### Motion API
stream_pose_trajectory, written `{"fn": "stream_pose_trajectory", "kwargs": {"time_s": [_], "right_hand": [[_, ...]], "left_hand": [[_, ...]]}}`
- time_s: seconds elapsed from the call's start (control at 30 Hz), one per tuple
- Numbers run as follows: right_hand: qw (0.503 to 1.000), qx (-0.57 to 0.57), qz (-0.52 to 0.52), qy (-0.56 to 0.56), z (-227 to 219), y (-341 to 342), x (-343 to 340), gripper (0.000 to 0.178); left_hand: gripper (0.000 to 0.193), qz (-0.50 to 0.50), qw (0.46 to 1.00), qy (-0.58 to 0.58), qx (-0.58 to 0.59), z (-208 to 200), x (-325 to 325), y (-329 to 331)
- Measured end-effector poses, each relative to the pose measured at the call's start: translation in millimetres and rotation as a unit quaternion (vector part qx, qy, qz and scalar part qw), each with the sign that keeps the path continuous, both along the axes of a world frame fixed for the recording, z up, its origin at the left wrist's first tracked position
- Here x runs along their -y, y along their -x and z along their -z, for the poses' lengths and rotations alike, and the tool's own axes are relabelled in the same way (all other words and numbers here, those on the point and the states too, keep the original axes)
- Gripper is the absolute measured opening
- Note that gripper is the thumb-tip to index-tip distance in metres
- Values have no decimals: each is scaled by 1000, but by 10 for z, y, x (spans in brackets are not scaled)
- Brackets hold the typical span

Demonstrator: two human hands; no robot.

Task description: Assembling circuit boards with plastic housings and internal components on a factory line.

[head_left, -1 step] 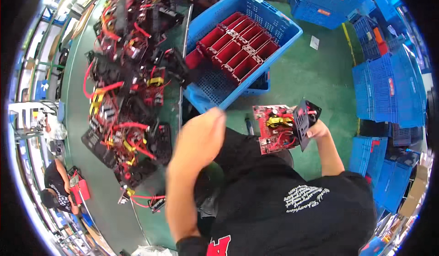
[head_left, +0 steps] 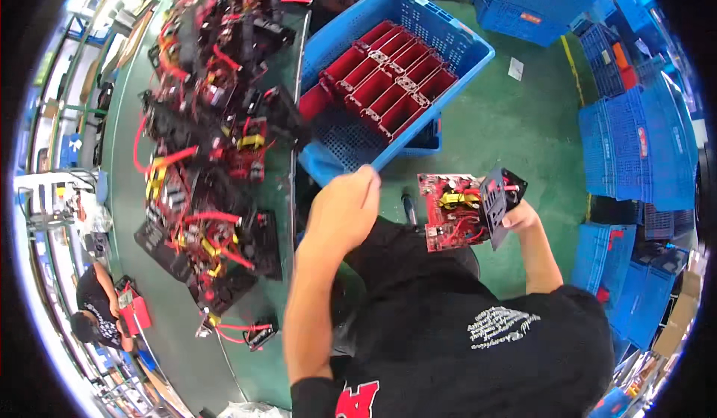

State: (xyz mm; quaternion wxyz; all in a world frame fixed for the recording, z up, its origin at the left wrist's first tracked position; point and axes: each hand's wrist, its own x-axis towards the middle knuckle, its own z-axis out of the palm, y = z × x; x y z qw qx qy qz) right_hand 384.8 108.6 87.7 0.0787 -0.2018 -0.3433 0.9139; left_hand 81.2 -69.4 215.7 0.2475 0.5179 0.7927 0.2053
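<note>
Red circuit board (head_left: 439, 236), black end panel (head_left: 494, 207) already attached, is pinched uncased by the right hand (head_left: 520, 218); what the left hand (head_left: 343, 212) grips cannot be told.

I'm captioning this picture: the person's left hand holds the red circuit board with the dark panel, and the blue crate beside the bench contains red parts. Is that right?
Not quite: the right hand, not the left hand, holds the red circuit board with the dark panel, as the head view shows. The blue crate beside the bench does contain red parts.
</note>
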Motion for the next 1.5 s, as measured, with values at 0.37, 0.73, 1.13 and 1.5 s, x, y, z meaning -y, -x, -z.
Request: {"fn": "stream_pose_trajectory", "kwargs": {"time_s": [0.37, 0.73, 1.13, 1.5], "right_hand": [[982, 20, 149, 112, 170, -336, -111, 99], [989, -131, 44, 44, 65, 402, -526, 86], [946, -249, -141, 153, -567, 1286, 438, 22], [901, -236, -361, 45, -276, 1796, 1838, 103]], "left_hand": [[7, 27, 979, 36, -199, 3028, -1875, 1242], [1, -107, 942, -168, -269, 833, -1225, 574], [9, -576, 662, -448, 170, -857, 2577, -1693], [11, -674, 536, -484, 157, 257, 4851, -2153]]}}
